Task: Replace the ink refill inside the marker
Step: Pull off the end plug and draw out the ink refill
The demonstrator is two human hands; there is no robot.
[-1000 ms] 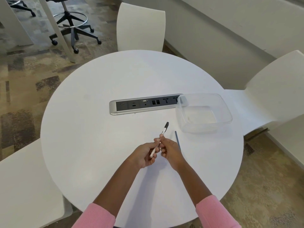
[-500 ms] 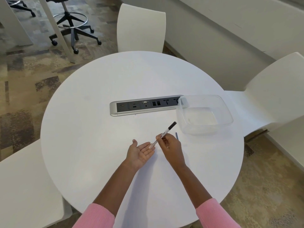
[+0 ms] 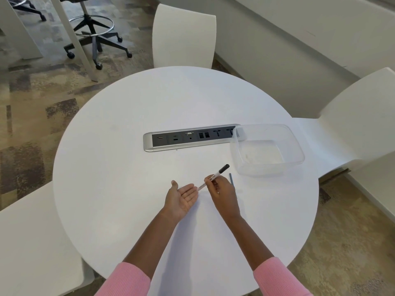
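My right hand [image 3: 222,192] pinches a thin white marker [image 3: 216,174] with a black cap, tilted so the cap points up and to the right. The marker's lower end hangs over the fingertips of my left hand [image 3: 181,196], which lies palm up with straight fingers just above the round white table [image 3: 119,189]. A slim dark ink refill [image 3: 232,178] lies on the table just right of my right hand, partly hidden behind it.
A clear plastic container [image 3: 267,149] stands at the right of the table, overlapping the end of a silver power and port strip [image 3: 190,137] set in the tabletop. White chairs [image 3: 183,35] surround the table; an office stool [image 3: 94,30] stands far left.
My left hand let go of the marker and opened palm up. My right hand kept the marker and tipped its capped end farther to the right.
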